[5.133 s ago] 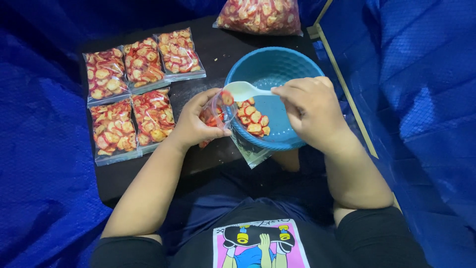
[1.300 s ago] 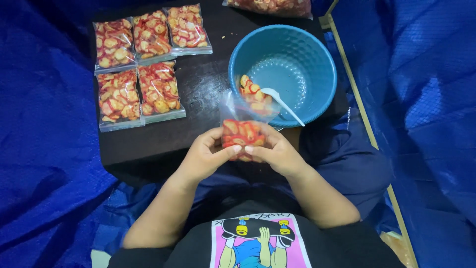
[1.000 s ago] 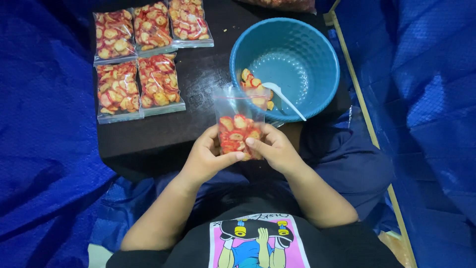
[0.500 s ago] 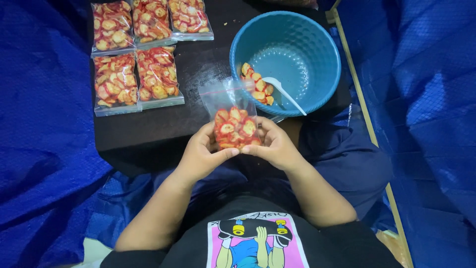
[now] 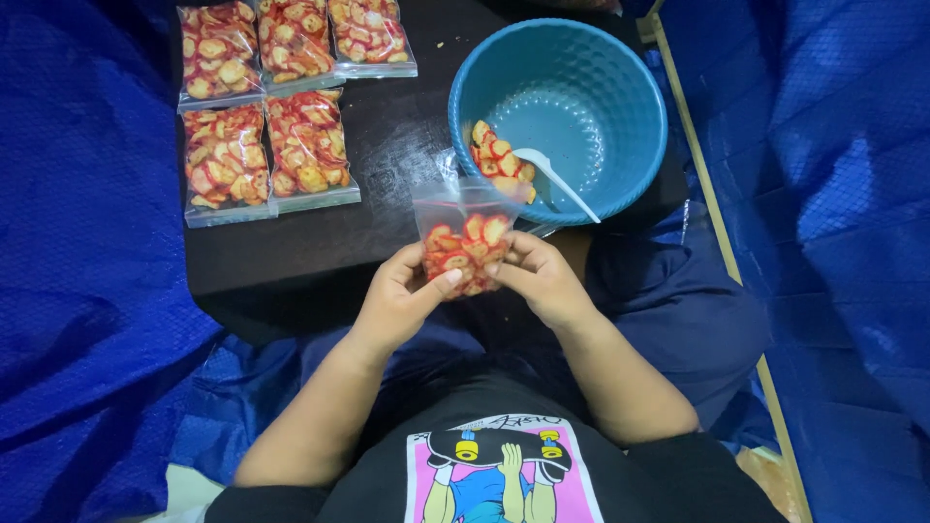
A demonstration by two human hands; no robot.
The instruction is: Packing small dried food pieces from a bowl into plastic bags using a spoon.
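Holding snack bag [image 5: 465,244] upright, between left hand [image 5: 399,295], right hand [image 5: 541,279]

Crinkled blue tarpaulin [image 5: 87,242] covers the surroundings on the left, on the right and across the floor beneath the low black table [image 5: 407,155]. A pale wooden strip [image 5: 712,232] runs diagonally down the right side against the tarpaulin. The light is dim and even, leaving the tabletop with a dull sheen.
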